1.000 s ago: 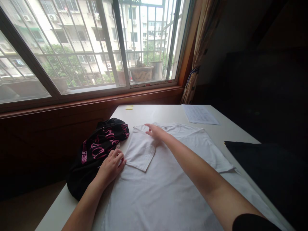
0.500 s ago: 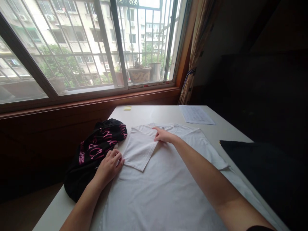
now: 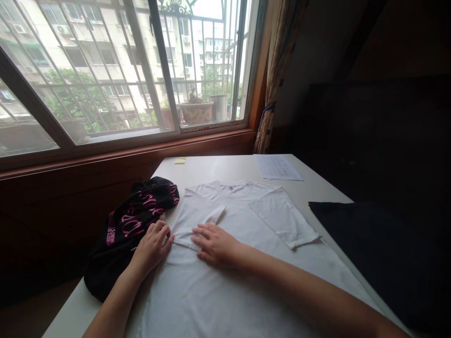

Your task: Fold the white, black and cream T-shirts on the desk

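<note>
A white T-shirt (image 3: 239, 277) lies spread flat on the white table (image 3: 218, 166), collar toward the window. Its left sleeve (image 3: 195, 216) is folded inward over the body. My right hand (image 3: 214, 244) lies flat on the shirt at the lower edge of that folded sleeve, fingers stretched out. At the shirt's left edge my left hand (image 3: 151, 246) rests with fingers lightly curled against the cloth, beside a crumpled black garment with pink lettering (image 3: 130, 225).
A dark cloth (image 3: 369, 249) covers the table's right side. A printed sheet of paper (image 3: 278, 167) and a small yellow note (image 3: 179, 161) lie near the far edge. The window sill and a curtain (image 3: 271, 108) stand behind the table.
My right hand has slid back from near the collar down across the folded sleeve toward me. The left hand stays at the shirt's left edge. The camera has turned a little to the right.
</note>
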A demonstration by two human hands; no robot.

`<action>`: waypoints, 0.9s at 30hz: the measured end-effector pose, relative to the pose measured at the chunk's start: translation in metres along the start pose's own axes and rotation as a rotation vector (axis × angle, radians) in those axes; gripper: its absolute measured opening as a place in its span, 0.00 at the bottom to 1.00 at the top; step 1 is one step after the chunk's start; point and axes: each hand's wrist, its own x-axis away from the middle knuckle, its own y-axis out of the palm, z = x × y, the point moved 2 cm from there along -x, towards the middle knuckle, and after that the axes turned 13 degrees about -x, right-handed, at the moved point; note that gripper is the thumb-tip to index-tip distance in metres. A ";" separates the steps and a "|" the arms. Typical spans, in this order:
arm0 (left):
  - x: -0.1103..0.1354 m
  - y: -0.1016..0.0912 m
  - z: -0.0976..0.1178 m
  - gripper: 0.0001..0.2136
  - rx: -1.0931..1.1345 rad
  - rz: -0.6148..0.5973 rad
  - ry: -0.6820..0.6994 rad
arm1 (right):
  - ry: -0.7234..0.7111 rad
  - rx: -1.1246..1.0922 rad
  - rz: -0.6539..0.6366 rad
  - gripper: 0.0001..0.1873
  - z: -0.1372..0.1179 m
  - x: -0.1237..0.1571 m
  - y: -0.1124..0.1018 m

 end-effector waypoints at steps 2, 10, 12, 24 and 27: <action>0.000 0.002 -0.001 0.08 -0.005 0.006 0.017 | -0.068 0.057 0.004 0.23 -0.011 0.008 0.003; 0.001 0.005 -0.004 0.11 0.028 0.016 0.019 | -0.102 0.360 -0.055 0.09 -0.026 0.001 -0.004; 0.002 0.005 -0.004 0.11 0.039 0.011 0.017 | -0.105 0.374 -0.048 0.07 -0.029 -0.002 -0.003; 0.001 0.003 -0.003 0.12 0.058 0.017 -0.009 | -0.037 0.377 -0.074 0.06 -0.032 -0.005 -0.006; 0.001 0.002 -0.004 0.11 0.070 0.023 -0.014 | -0.029 0.391 -0.090 0.05 -0.033 -0.005 -0.008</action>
